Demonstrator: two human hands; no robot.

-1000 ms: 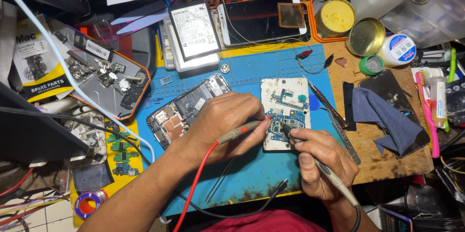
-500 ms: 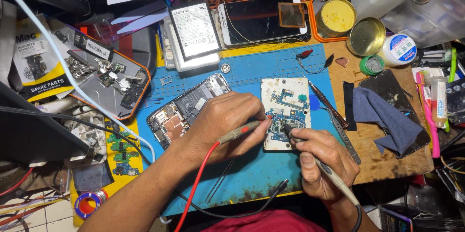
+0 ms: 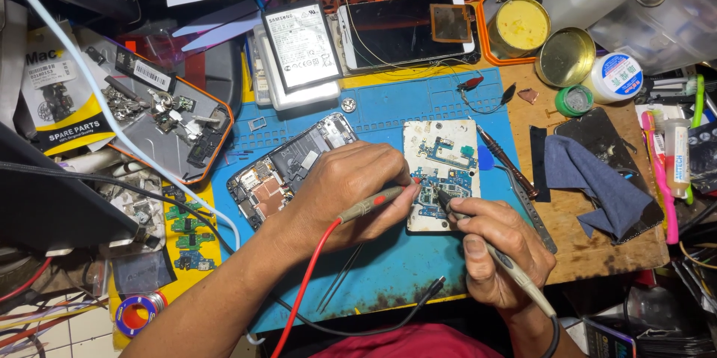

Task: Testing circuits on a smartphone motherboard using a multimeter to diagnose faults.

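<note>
Nothing visibly moved since a second ago: both probes resting on the same blue circuit board (image 3: 441, 175), so probing looks steady, mid-measurement. Left hand (image 3: 347, 190) pinching a red-wired probe (image 3: 371, 203), tip at the board's centre. Right hand (image 3: 497, 250) pinching a dark probe (image 3: 493, 253), tip touching the board. Board lying on a blue mat (image 3: 388, 268) on the table. At 10 o'clock, a yellow-and-black parts packet (image 3: 56, 104); at 12, a grey labelled battery (image 3: 300, 44); at 2, a white round tub (image 3: 616, 76).
</note>
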